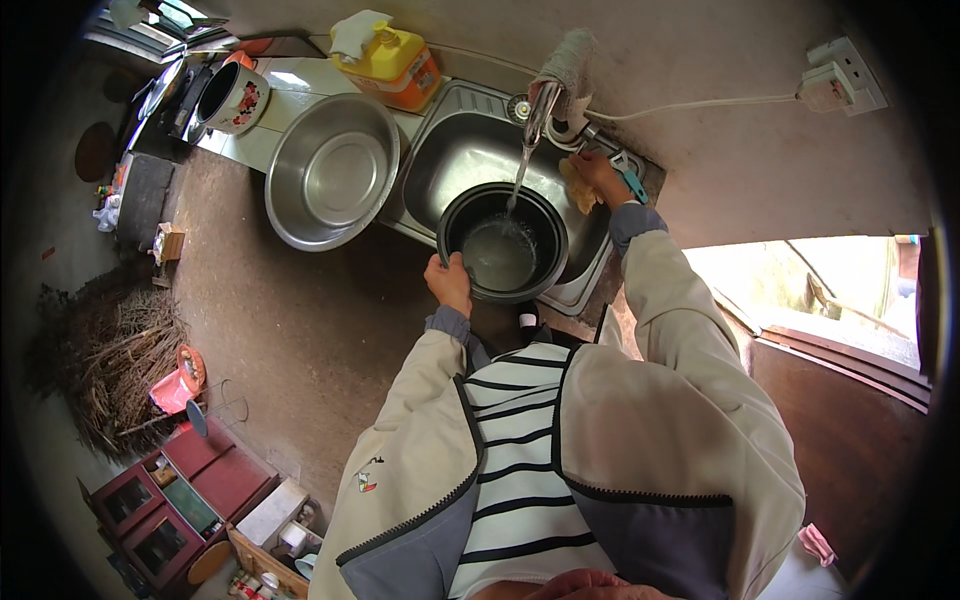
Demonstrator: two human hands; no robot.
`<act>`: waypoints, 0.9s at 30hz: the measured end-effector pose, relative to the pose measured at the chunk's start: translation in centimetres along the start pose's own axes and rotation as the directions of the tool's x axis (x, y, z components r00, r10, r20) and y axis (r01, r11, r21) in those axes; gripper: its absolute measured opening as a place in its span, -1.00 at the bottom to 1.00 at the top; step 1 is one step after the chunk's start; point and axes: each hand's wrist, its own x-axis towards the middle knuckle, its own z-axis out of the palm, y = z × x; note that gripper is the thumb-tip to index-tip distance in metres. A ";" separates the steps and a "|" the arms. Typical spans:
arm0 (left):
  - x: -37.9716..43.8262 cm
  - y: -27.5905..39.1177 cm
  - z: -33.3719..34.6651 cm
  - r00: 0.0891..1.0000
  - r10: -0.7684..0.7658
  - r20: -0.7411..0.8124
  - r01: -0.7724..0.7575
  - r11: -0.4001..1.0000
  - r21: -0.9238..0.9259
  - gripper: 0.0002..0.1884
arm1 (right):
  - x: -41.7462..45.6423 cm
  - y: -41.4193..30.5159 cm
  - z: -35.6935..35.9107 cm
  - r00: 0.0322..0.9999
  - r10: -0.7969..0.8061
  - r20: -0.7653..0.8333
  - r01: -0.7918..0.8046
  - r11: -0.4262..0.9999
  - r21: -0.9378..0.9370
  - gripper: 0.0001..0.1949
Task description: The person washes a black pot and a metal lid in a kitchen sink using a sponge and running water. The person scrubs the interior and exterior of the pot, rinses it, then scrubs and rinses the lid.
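My left hand grips the rim of a dark inner pot, which is tilted over the front edge of a stainless steel sink. Water runs from the faucet into the pot, where shallow, cloudy water covers the bottom. At the sink's right side, my right hand holds a tan scrubber, which may be sponge or loofah. A tool with a teal handle lies beside that wrist on the sink's rim; its kind is unclear.
Left of the sink, a wide steel basin overhangs the tiled counter's edge. Behind it stands a yellow pump jug with a white cloth on top. A flowered enamel pot is farther left. A cord runs to the wall socket.
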 end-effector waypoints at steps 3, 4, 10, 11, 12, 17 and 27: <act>-0.1 0.2 0.1 0.999 -0.027 0.018 0.027 0.999 0.025 -0.95 | 0.2 0.7 0.1 1.000 -0.007 -0.027 0.008 1.000 0.017 -0.59; -0.2 0.3 0.1 0.999 -0.043 0.028 0.042 0.999 0.034 -0.94 | 0.2 0.9 0.2 1.000 0.004 -0.028 -0.004 1.000 0.029 -0.59; -0.5 0.6 0.2 1.000 -0.023 -0.012 0.023 1.000 0.020 -0.94 | -0.2 0.0 0.0 1.000 0.026 -0.002 -0.026 1.000 -0.004 -0.60; -0.5 0.5 0.1 1.000 -0.012 -0.009 0.012 1.000 0.022 -0.94 | -0.4 -0.3 0.0 0.999 0.031 0.005 -0.031 0.999 -0.023 -0.60; -0.6 0.6 0.2 1.000 -0.001 -0.002 0.001 1.000 0.022 -0.94 | -0.4 -0.3 -0.1 0.999 0.037 0.006 -0.037 0.999 -0.016 -0.60; -0.7 0.8 0.0 1.000 -0.030 -0.004 0.030 0.999 0.044 -0.95 | -0.4 -0.5 0.0 0.998 0.056 -0.004 -0.056 0.998 -0.027 -0.61; -0.8 0.5 -0.2 1.000 -0.002 -0.018 0.001 0.999 -0.047 -0.93 | -2.9 -4.9 -3.5 0.942 0.220 0.253 -0.335 0.645 0.687 -0.63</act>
